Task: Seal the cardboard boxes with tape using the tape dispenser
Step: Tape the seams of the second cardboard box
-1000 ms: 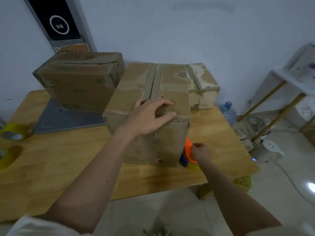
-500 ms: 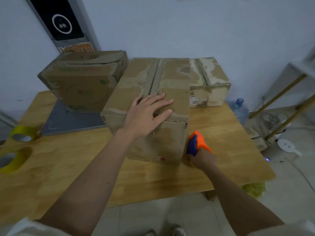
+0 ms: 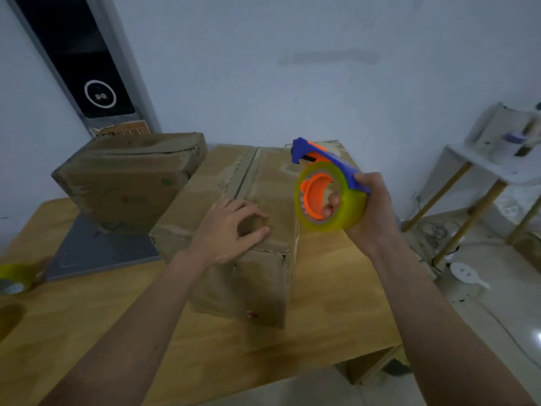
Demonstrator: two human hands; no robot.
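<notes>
A long worn cardboard box (image 3: 234, 183) lies on the wooden table (image 3: 336, 317), its top flaps closed along a centre seam. My left hand (image 3: 228, 227) rests on the box top near its front edge, fingers loosely bent, holding nothing. My right hand (image 3: 371, 212) grips a blue and orange tape dispenser (image 3: 322, 159) loaded with a yellowish tape roll (image 3: 348, 218), held in the air just right of the box's top. A second box (image 3: 126, 177) stands tilted at the back left. A third box (image 3: 341, 149) behind is mostly hidden by the dispenser.
A grey slab (image 3: 96, 253) lies under the left box. A yellow tape roll (image 3: 14, 276) sits at the table's left edge. A white shelf on wooden legs (image 3: 480, 168) and floor clutter stand to the right. The wall is close behind.
My right hand lifted the dispenser from the table beside the box up to the height of the box top. My left hand's fingers went from flat to bent on the box.
</notes>
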